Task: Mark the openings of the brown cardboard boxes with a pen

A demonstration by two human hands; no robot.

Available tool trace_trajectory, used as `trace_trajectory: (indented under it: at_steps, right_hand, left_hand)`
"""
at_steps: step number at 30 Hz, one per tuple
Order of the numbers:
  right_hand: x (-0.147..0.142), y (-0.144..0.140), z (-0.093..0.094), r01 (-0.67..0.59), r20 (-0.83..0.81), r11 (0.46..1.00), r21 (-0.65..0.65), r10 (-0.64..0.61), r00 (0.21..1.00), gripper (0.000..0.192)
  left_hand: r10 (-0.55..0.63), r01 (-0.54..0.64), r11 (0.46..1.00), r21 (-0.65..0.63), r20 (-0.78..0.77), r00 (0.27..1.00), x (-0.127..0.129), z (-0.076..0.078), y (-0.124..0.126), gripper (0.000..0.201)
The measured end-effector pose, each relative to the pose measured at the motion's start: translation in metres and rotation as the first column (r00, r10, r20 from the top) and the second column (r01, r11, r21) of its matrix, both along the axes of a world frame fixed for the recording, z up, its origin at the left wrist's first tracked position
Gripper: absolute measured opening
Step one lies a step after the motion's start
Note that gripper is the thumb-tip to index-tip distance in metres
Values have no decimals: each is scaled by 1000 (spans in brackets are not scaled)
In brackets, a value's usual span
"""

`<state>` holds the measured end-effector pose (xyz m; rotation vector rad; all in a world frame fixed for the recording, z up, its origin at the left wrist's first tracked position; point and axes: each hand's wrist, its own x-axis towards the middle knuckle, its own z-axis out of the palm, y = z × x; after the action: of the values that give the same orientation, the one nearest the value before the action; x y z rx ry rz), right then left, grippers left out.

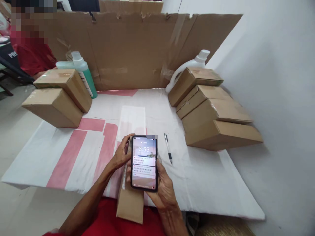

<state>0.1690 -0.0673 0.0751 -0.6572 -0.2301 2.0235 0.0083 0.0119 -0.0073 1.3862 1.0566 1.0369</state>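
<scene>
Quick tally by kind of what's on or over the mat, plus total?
Cardboard boxes: 7 (2 left, 4 right, 1 under the phone)
Bottles: 2 (green, white)
Phone: 1, held in right hand, left hand touching
Pen: 1
Total: 11

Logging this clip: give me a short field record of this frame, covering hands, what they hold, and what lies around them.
right hand: grips the phone from below, screen lit
left hand: touches the phone's left edge
under phone: a cardboard box at the sheet's near edge
pen: lies on the white sheet, right of the phone, apart from it
left boxes: two, leaning
right boxes: four, leaning in a row
green bottle: behind left boxes
white bottle: behind right boxes
</scene>
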Motion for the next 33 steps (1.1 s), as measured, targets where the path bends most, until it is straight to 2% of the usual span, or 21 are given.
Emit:
trace_trajectory:
  at_steps: [4, 7, 9, 12, 14, 16, 19, 23, 26, 27, 28, 29, 30, 32, 33]
  right_hand:
    - [33, 9, -1, 112, 183, 990, 80, -125, 975, 63]
    - [61, 19, -16, 201, 394, 975, 90, -220, 892, 68]
    - [72, 28, -37, 252, 583, 961, 110, -268, 767, 62]
    - [75, 39, -76, 205, 832, 954, 218, -291, 472, 61]
    - [72, 44, -97, 133, 910, 950, 283, -310, 276, 65]
    - [68, 47, -108, 100, 930, 938, 330, -342, 133, 62]
    - [66, 48, -113, 91, 924, 921, 379, -381, 9, 54]
    - [64, 45, -115, 21, 905, 911, 411, -405, -126, 53]
    - [59, 33, -112, -70, 875, 904, 421, -426, -229, 53]
    - [57, 25, -108, -83, 872, 898, 431, -439, -218, 53]
    - [54, 15, -102, -94, 883, 896, 433, -443, -153, 52]
    - [51, 4, -93, -114, 904, 901, 419, -425, -34, 51]
    - [47, -10, -84, -151, 919, 908, 390, -372, 131, 50]
    - [39, -35, -62, -264, 868, 910, 320, -169, 467, 53]
    - [35, -45, -52, -305, 817, 904, 298, -77, 572, 58]
  left_hand:
    - [-65, 67, 997, -27, 58, 996, -3, 8, -1, 79]
    - [-68, 71, 997, -38, 74, 995, -5, 11, -1, 81]
    - [-68, 71, 997, -37, 73, 995, -5, 11, -1, 81]
    - [-73, 75, 997, -30, 65, 995, -5, 12, -1, 81]
    - [-75, 76, 997, -26, 53, 996, -5, 12, 0, 82]
    - [-67, 68, 997, -21, 27, 997, -5, 11, -1, 84]
    - [13, -13, 1000, 14, 2, 1000, -4, 5, -5, 82]
    - [180, -179, 982, 54, -4, 984, -10, -12, -18, 65]
    - [209, -206, 977, 62, -61, 976, -21, -23, -35, 62]
    - [193, -188, 980, 62, -90, 977, -24, -26, -44, 62]
    - [168, -161, 985, 63, -126, 978, -28, -27, -53, 62]
    - [133, -124, 990, 67, -160, 978, -30, -28, -64, 61]
    - [95, -84, 994, 65, -185, 978, -32, -27, -76, 61]
    - [29, -22, 999, 36, -203, 979, -33, -25, -98, 61]
    - [11, -9, 1000, 9, -203, 979, -33, -24, -108, 62]
